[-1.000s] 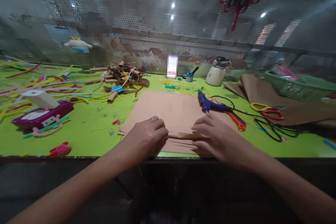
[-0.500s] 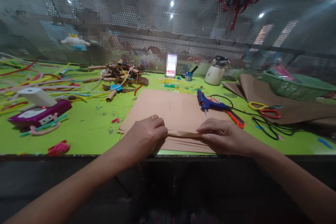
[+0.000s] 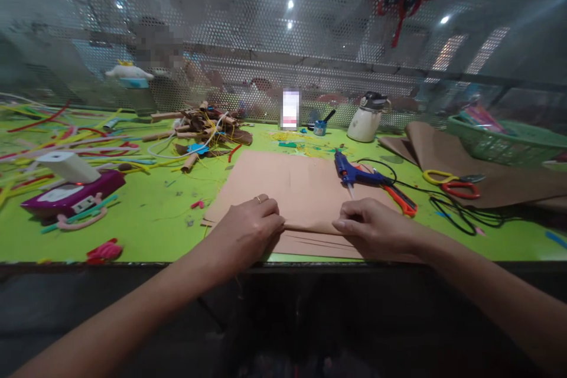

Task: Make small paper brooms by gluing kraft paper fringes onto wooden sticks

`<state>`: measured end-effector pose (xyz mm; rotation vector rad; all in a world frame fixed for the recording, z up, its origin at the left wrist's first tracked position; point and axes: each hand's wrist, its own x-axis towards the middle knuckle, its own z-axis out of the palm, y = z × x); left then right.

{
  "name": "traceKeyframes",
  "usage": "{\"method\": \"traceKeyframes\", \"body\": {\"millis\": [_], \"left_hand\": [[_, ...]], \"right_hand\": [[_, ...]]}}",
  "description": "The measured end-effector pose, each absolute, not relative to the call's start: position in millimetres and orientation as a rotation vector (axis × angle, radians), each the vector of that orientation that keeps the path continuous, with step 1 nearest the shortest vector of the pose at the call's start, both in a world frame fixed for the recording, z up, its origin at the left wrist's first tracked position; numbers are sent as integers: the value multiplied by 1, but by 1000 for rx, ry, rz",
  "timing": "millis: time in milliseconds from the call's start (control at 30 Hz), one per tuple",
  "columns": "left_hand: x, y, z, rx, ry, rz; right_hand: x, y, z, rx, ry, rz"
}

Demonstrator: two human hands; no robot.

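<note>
A sheet of brown paper (image 3: pixel 283 189) lies on top of other sheets near the front edge of the green table (image 3: pixel 172 207). My left hand (image 3: pixel 252 224), with a ring on one finger, is closed on the sheet's near edge, which looks slightly rolled or folded over. Further right along that edge, my right hand (image 3: pixel 370 224) pinches the paper between thumb and fingers. A blue glue gun (image 3: pixel 361 176) rests on the paper's right part, its glue stick pointing toward my right hand. Beside it lies an orange utility knife (image 3: pixel 402 199). My fingertips partly hide the edge.
Scissors (image 3: pixel 460 184) and a black cord lie at right, near brown paper (image 3: pixel 500 180) and a green basket (image 3: pixel 509 142). A purple power strip (image 3: pixel 75 195) stands at left. Behind are rolled paper sticks (image 3: pixel 204 124), a blue jar (image 3: pixel 319 127) and a white jug (image 3: pixel 367 121).
My right hand's fingers have closed more tightly on the paper's near edge, and that edge now lies flatter. My left hand stays in place. The view has shifted slightly.
</note>
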<state>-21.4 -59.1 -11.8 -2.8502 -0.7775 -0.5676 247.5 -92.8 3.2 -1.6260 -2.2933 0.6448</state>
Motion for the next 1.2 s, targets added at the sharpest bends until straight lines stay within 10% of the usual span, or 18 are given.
{"method": "traceKeyframes", "body": {"millis": [433,867,1200], "left_hand": [[-19,-58,-15,-2839,-889,-613],[-17,-59,-3,-2924,-1020,-565],[-16,-52,-1,-2982,-1058,-584]], "right_hand": [[222,-108,-2,-1260,-2366,-111],[216,-96,-20,-1078,-2425,-114],[229,-91,-1,-1328,-2260,536]]}}
